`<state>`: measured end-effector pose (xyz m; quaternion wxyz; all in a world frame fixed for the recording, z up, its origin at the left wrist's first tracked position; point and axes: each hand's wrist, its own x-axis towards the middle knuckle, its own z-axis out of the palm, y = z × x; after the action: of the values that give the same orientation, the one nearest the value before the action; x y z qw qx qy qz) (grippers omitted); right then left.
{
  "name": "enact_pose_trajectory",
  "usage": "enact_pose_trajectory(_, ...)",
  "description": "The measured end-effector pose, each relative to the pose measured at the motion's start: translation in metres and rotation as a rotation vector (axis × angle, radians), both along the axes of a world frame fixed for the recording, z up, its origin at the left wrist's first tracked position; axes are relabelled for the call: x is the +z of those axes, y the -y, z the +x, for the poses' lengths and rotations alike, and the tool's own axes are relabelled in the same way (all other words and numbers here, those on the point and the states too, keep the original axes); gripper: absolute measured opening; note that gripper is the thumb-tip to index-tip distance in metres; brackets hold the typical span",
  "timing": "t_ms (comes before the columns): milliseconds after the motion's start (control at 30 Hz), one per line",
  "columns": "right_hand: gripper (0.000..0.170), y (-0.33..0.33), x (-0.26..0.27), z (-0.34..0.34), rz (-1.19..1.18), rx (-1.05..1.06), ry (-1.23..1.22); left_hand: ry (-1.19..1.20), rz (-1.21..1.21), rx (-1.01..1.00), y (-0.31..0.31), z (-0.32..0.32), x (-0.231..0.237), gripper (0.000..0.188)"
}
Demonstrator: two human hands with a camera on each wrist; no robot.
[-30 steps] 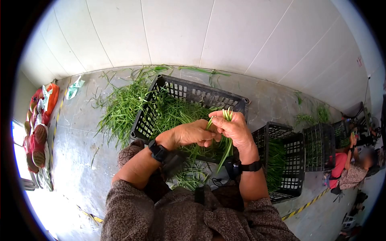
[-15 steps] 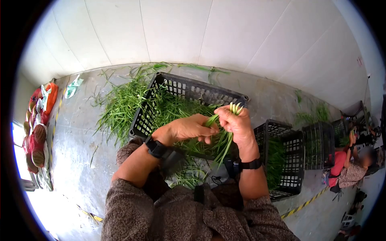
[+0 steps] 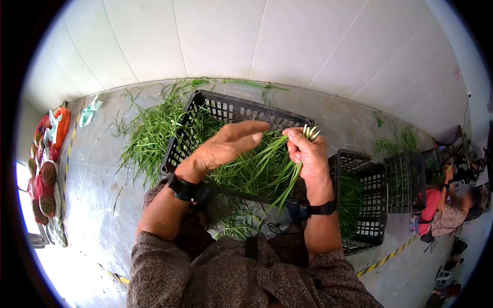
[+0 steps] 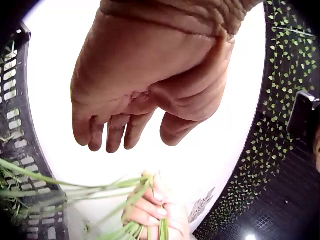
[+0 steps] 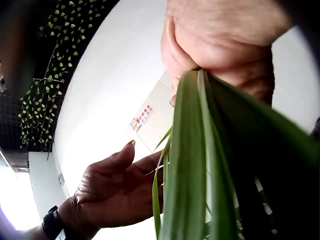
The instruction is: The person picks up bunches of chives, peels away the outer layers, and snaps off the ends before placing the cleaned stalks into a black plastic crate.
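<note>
My right hand [image 3: 310,156] grips a small bunch of long green stalks [image 3: 295,177] near their pale ends, which stick up above the fingers; the leaves droop down and left over the crate. My left hand [image 3: 226,146] is held over the large black crate [image 3: 246,107], fingers extended and holding nothing. In the left wrist view the left hand [image 4: 150,75] shows its palm, fingers apart from the stalks. In the right wrist view broad green leaves [image 5: 187,150] hang from the right hand [image 5: 225,50], with the left hand [image 5: 115,192] beyond them.
Loose greens [image 3: 149,131] lie on the floor left of the large crate. Further black crates [image 3: 374,205] with greens stand at the right, near a seated person [image 3: 452,215]. Red net sacks [image 3: 46,179] lie at the far left; a wall [image 3: 221,41] runs behind.
My left hand has come away from the stalks, moving up and left with its fingers straightened. The bunch in my right hand has fanned out, and that hand has shifted slightly right.
</note>
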<state>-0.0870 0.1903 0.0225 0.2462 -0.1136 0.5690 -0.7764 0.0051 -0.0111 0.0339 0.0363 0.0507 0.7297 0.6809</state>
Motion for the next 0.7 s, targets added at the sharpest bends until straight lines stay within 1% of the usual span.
enact_pose_trajectory(33,0.015,0.002,0.000,0.002,0.019,0.008,0.000,0.003,0.074,-0.039,-0.006,-0.001,-0.005,0.047)
enact_pose_trajectory(100,0.014,0.006,0.001,0.006,0.047,0.021,-0.012,0.040,0.131,-0.082,-0.016,-0.001,-0.008,0.047)
enact_pose_trajectory(200,0.016,0.009,-0.001,0.008,0.087,0.036,-0.025,0.063,0.162,-0.143,-0.026,-0.007,-0.025,0.038)
enact_pose_trajectory(300,0.016,0.011,0.001,0.010,0.131,0.025,-0.011,0.054,0.026,-0.117,-0.025,-0.009,-0.029,0.031)
enact_pose_trajectory(333,0.017,0.012,0.003,0.012,0.131,0.032,-0.025,0.116,-0.080,-0.141,-0.023,-0.010,-0.025,0.025)
enact_pose_trajectory(433,0.014,0.011,0.005,0.013,0.124,0.045,-0.040,0.128,0.108,-0.059,-0.029,-0.007,-0.028,0.027)
enact_pose_trajectory(467,0.014,0.009,0.006,0.013,0.091,0.052,-0.045,0.169,0.198,-0.049,-0.029,-0.006,-0.027,0.027)
enact_pose_trajectory(567,0.013,0.006,0.006,0.009,0.092,0.036,-0.109,0.188,0.234,0.028,-0.029,-0.007,-0.026,0.026)
enact_pose_trajectory(667,0.012,0.004,0.006,0.007,0.091,0.094,-0.175,0.179,0.256,-0.008,-0.030,-0.006,-0.026,0.027)
enact_pose_trajectory(700,0.012,0.005,0.011,0.009,0.041,0.130,-0.176,0.175,0.266,-0.018,-0.031,-0.006,-0.026,0.027)
